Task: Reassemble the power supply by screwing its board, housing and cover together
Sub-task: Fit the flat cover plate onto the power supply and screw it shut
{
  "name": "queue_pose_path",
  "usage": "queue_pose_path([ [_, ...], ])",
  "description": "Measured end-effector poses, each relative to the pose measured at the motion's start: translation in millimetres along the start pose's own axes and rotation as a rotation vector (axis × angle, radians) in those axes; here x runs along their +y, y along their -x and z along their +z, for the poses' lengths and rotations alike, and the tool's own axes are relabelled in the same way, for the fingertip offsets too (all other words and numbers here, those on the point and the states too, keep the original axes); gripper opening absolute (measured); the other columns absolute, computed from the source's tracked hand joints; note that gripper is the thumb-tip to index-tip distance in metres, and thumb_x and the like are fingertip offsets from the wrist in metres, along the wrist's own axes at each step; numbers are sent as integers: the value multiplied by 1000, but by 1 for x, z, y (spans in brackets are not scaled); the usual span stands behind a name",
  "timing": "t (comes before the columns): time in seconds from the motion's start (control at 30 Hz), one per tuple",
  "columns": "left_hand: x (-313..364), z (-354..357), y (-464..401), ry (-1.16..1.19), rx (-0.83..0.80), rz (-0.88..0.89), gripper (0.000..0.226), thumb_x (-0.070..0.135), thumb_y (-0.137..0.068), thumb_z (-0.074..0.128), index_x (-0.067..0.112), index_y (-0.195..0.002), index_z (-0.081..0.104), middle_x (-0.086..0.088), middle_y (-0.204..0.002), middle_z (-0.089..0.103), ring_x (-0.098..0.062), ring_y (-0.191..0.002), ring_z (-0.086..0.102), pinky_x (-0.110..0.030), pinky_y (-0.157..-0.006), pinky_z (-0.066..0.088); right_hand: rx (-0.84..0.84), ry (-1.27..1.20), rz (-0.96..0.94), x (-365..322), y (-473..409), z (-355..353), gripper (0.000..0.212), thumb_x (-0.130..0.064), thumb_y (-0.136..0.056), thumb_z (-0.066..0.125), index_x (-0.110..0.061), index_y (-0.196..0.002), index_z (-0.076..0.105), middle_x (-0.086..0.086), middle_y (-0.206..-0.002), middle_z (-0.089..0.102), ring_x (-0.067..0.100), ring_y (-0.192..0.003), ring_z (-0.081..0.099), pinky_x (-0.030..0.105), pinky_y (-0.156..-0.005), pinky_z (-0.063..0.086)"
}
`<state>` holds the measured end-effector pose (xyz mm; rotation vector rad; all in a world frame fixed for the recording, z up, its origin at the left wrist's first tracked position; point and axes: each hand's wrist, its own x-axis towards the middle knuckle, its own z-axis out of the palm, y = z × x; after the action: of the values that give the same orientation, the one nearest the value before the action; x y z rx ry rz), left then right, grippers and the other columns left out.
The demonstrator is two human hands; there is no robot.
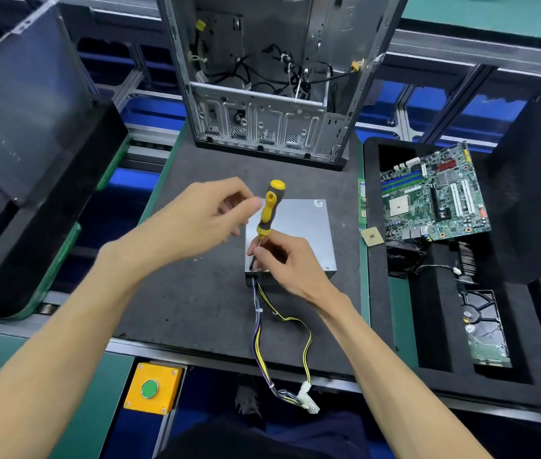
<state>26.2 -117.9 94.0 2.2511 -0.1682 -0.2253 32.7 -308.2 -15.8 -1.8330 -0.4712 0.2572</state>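
Observation:
A silver power supply box [302, 226] lies on the dark foam mat [196, 293], its cover on top. A bundle of yellow, black and purple wires [259, 329] runs from its near side to white connectors [309, 400]. A yellow and black screwdriver [269, 210] stands nearly upright with its tip at the box's near left corner. My right hand [282, 256] pinches the screwdriver's shaft low down, resting on the cover. My left hand [203, 220] hovers beside the handle with fingers curled and thumb tip touching it. Two small screws [198, 259] lie on the mat.
An open computer case [269, 77] stands behind the mat. To the right, a black foam tray [428, 309] holds a motherboard [434, 197], a CPU chip [372, 236], a RAM stick [362, 203], a fan and a hard drive [484, 329]. A yellow box with a green button [151, 389] sits near me.

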Motion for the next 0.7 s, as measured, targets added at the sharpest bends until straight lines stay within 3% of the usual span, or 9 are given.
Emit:
queue_pose_path([
  [0.07,-28,18,8,39,46,11,8,18,-93,62,23,-91,66,4,-80,70,-10,-74,67,-31,-67,57,2,33,-20,1,1,2,11,-8,-96,60,-12,-91,69,-2,-73,68,28,-71,65,48,-78,55],
  [0.13,-52,43,17,-25,-1,-18,23,3,-88,68,25,-93,66,3,-85,70,-9,-78,64,-24,-71,51,5,57,-47,1,1,3,11,-8,-95,60,-12,-90,69,-6,-73,67,28,-71,64,48,-76,55],
  [0.2,-67,63,26,33,-58,-63,28,4,-84,75,24,-100,63,4,-86,68,-9,-79,64,-22,-72,53,15,51,-56,1,1,3,11,-10,-94,58,-14,-90,68,-7,-73,67,26,-70,64,47,-74,54],
  [0.37,-77,82,30,41,108,40,24,14,-84,79,24,-102,67,11,-87,65,-8,-82,63,-17,-66,51,44,-6,-34,1,-1,3,12,-10,-95,57,-14,-90,67,-6,-71,66,24,-69,64,47,-74,56],
  [0.53,-75,85,28,23,182,79,10,14,-86,77,20,-91,71,11,-85,64,-8,-83,64,-16,-65,48,129,-164,26,0,-1,3,15,-11,-95,56,-14,-86,67,-4,-75,65,13,-69,61,25,-69,51],
  [0.7,-75,95,33,211,257,-4,8,12,-87,77,15,-93,73,4,-87,65,-15,-80,67,-31,-57,60,113,-52,-21,2,2,4,13,-13,-95,57,-15,-88,68,1,-73,66,22,-70,63,43,-72,55],
])
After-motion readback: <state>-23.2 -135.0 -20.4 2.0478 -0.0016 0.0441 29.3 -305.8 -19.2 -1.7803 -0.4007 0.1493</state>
